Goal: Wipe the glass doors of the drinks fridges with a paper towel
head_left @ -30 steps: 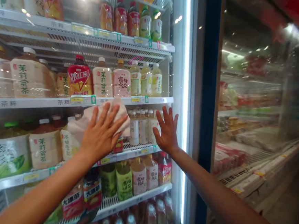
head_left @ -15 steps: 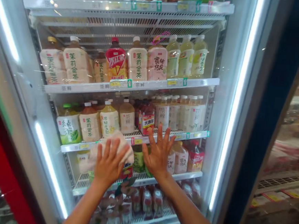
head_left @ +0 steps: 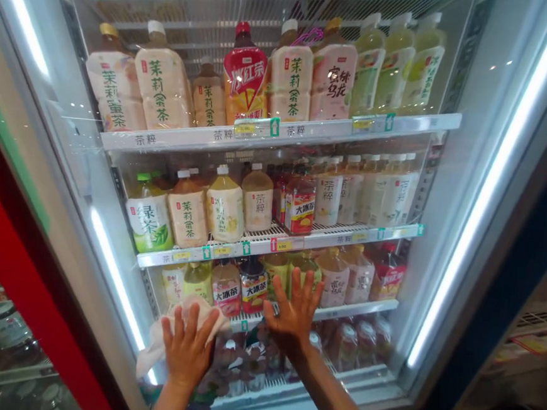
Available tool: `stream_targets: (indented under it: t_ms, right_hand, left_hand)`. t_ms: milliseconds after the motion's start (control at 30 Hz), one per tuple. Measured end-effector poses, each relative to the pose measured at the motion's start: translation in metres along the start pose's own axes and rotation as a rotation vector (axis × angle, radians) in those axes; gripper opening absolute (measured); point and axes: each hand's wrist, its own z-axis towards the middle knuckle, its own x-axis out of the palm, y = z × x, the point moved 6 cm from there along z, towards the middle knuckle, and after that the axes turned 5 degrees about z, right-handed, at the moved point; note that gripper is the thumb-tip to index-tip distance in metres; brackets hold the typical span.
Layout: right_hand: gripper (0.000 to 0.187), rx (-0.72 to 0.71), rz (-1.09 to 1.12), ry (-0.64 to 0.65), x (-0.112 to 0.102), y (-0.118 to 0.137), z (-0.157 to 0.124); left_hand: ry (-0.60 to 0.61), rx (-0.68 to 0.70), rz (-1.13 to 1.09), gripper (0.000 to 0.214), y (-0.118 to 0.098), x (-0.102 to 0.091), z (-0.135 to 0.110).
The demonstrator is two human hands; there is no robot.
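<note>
A crumpled white cloth (head_left: 153,341) lies against the clear glass door of a drinks fridge. My left hand (head_left: 189,347) holds it there under the palm, with fingers spread over it. To the right, my right hand (head_left: 293,311) is open, its fingers apart and its palm toward the glass; it appears to touch the pane and holds nothing. Behind the glass, beyond the hands, bottled drinks stand in rows, among them a dark-labelled iced tea bottle (head_left: 254,287) between my two hands.
Bright light strips run down the left (head_left: 111,271) and right (head_left: 487,190) sides of the fridge. Shelves with price tags (head_left: 289,245) carry several bottles. A red frame edge (head_left: 35,275) stands at the left, a dark blue panel (head_left: 501,261) at the right.
Both hands have moved lower on the glass, the cloth sliding down with my left hand. The view has shifted, so the shelves look larger and the top shelf is out of sight.
</note>
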Motion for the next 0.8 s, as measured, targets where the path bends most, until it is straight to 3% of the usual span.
stream_targets:
  t_ms: [67,167,233,300,400,467,533,667,733,800]
  right_hand:
    - [0.087,-0.037,-0.017,-0.013,0.0,0.001,-0.003]
    - [0.088,-0.056,-0.032,-0.034,-0.002,0.001,-0.002]
    - [0.088,-0.053,-0.029,-0.037,-0.004,0.001,-0.001]
    - [0.087,-0.045,-0.022,-0.029,-0.004,0.001,-0.001]
    - [0.084,-0.035,-0.018,-0.023,-0.002,0.001,-0.003]
    - [0.082,-0.026,-0.025,-0.023,-0.001,0.003,-0.002]
    - [0.079,-0.012,-0.027,-0.03,-0.002,0.006,0.0]
    - [0.069,0.021,0.004,0.043,-0.011,0.009,0.002]
    - [0.068,0.062,0.005,0.097,-0.021,-0.001,-0.001]
    - [0.07,0.118,-0.009,0.082,-0.036,-0.023,-0.007]
  left_hand:
    - [0.002,0.005,-0.013,0.077,0.01,-0.003,-0.003]
    - [-0.046,-0.134,0.02,0.076,0.045,-0.009,0.034]
    - [-0.068,-0.214,0.035,0.077,0.057,-0.008,0.046]
    - [-0.04,-0.18,0.017,0.08,0.046,-0.003,0.024]
    - [0.033,-0.019,-0.043,0.086,0.009,0.006,-0.042]
    - [0.041,0.03,-0.07,0.087,-0.006,0.008,-0.066]
    - [0.044,0.024,-0.077,0.084,-0.007,0.011,-0.053]
    - [0.024,-0.076,-0.004,0.077,-0.007,0.019,0.011]
    - [0.039,-0.043,0.003,0.08,-0.023,0.022,0.012]
    - [0.091,0.084,-0.034,0.083,-0.049,0.026,-0.008]
